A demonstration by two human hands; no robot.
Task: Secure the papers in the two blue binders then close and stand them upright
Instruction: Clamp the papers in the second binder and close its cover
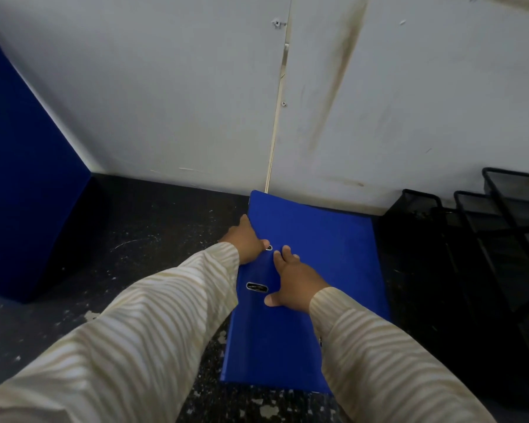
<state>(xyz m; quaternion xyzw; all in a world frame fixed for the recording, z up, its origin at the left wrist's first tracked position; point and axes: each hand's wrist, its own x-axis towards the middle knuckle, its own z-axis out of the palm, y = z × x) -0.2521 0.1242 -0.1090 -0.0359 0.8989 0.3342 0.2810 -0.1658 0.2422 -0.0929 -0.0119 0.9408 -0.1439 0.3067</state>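
My left hand (247,243) clamps the closed binder's (312,248) left edge; my right hand (293,279) lies spread flat on its cover.

Dim, flat indoor light — soft focus throughout, wide-angle bowing at the edges, deep shadow at right.

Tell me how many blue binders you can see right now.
1: a closed blue binder lying flat on the dark surface, both hands on its left part. A second may be out of view.
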